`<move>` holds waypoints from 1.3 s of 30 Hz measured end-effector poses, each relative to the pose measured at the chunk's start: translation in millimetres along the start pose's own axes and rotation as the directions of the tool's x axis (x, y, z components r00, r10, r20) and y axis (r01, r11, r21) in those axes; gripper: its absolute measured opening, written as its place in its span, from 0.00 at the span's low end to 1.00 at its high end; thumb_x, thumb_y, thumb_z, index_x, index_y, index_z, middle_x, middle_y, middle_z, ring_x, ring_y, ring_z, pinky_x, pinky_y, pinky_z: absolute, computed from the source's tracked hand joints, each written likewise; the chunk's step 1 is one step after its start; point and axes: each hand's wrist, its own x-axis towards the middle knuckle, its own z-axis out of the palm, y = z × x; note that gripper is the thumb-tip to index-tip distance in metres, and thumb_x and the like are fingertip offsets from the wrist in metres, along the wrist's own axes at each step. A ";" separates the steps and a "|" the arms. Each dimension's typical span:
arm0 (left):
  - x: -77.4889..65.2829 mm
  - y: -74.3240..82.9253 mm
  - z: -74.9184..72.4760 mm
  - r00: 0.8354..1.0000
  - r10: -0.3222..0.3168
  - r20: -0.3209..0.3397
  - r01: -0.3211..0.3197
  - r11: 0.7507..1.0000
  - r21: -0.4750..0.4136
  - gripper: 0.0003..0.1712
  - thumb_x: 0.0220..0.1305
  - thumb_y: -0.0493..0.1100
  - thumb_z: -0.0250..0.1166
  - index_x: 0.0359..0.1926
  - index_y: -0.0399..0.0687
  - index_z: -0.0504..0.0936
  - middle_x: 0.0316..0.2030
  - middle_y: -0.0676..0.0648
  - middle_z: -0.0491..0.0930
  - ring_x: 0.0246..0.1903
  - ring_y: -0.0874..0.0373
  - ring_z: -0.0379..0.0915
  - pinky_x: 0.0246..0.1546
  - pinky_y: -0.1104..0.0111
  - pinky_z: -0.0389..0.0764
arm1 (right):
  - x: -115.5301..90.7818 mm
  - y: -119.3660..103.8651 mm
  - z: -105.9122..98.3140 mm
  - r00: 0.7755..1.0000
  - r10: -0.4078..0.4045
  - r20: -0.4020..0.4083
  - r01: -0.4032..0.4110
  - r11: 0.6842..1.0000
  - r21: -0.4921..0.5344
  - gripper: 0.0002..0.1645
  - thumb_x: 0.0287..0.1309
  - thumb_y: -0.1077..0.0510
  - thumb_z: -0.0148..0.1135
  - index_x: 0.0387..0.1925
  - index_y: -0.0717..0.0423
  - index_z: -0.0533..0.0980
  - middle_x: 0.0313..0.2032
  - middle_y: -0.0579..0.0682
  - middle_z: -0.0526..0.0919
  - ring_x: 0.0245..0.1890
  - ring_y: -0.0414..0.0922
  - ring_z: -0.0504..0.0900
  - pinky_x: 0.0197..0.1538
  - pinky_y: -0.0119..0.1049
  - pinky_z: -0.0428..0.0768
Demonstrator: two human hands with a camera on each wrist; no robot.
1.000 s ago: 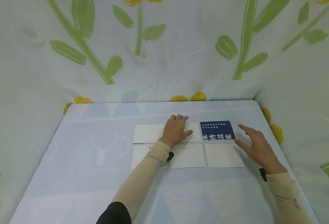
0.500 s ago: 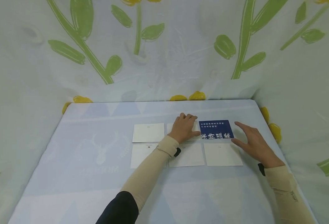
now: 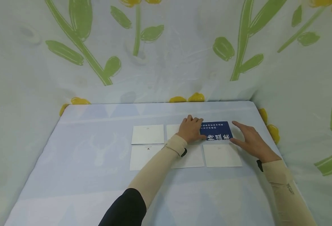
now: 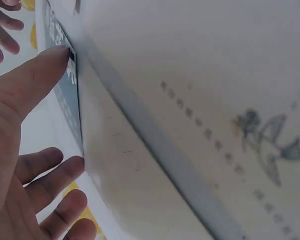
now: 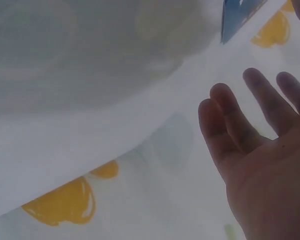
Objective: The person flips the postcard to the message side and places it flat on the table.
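A dark blue card (image 3: 217, 128) with white Chinese characters lies at the right end of the back row of cards. My left hand (image 3: 190, 129) has come to its left end, fingers spread; in the left wrist view the thumb (image 4: 42, 75) touches the card's edge and the fingertips are near its far corner. On the other side, my right hand (image 3: 253, 141) hovers with thumb and fingers apart, fingertips right at the card's right edge. Beneath the left hand and wrist, a white card (image 3: 172, 129) is partly hidden.
White cards lie in two rows: one at the back left (image 3: 147, 134), and three in front, the left one (image 3: 140, 157), the middle one (image 3: 192, 158) and the right one (image 3: 222, 155). Flower-printed fabric (image 3: 166, 72) surrounds the table (image 3: 69, 175) at back and sides.
My left hand has moved right, from over the white card to the blue card's left end, covering part of its lettering. The right hand stays beside the blue card, nearly unmoved.
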 end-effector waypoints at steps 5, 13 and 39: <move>0.8 2.2 1.4 1.000 -0.014 0.008 0.014 1.000 -0.004 0.50 0.57 0.72 0.68 0.74 0.52 0.68 0.65 0.52 0.75 0.58 0.53 0.66 0.60 0.61 0.69 | 8.3 -1.6 0.8 0.999 0.018 0.042 -0.018 1.000 0.005 0.48 0.65 0.52 0.68 0.77 0.60 0.54 0.72 0.69 0.62 0.69 0.69 0.59 0.68 0.68 0.58; 1.5 7.1 -4.6 1.000 -0.006 0.025 0.006 1.000 0.025 0.49 0.58 0.69 0.70 0.73 0.50 0.69 0.64 0.50 0.75 0.58 0.52 0.66 0.61 0.59 0.69 | 27.4 -1.0 -1.9 0.997 0.022 0.075 -0.018 0.998 -0.054 0.53 0.60 0.53 0.73 0.77 0.58 0.54 0.74 0.68 0.59 0.70 0.69 0.57 0.69 0.68 0.56; 4.3 11.6 -9.9 0.998 -0.037 0.042 0.034 0.996 0.079 0.50 0.54 0.72 0.71 0.72 0.54 0.70 0.63 0.52 0.75 0.55 0.53 0.67 0.55 0.61 0.71 | 65.0 -1.3 1.4 0.960 0.134 0.244 -0.094 0.981 -0.170 0.59 0.54 0.49 0.78 0.78 0.56 0.54 0.72 0.69 0.61 0.66 0.71 0.59 0.66 0.72 0.54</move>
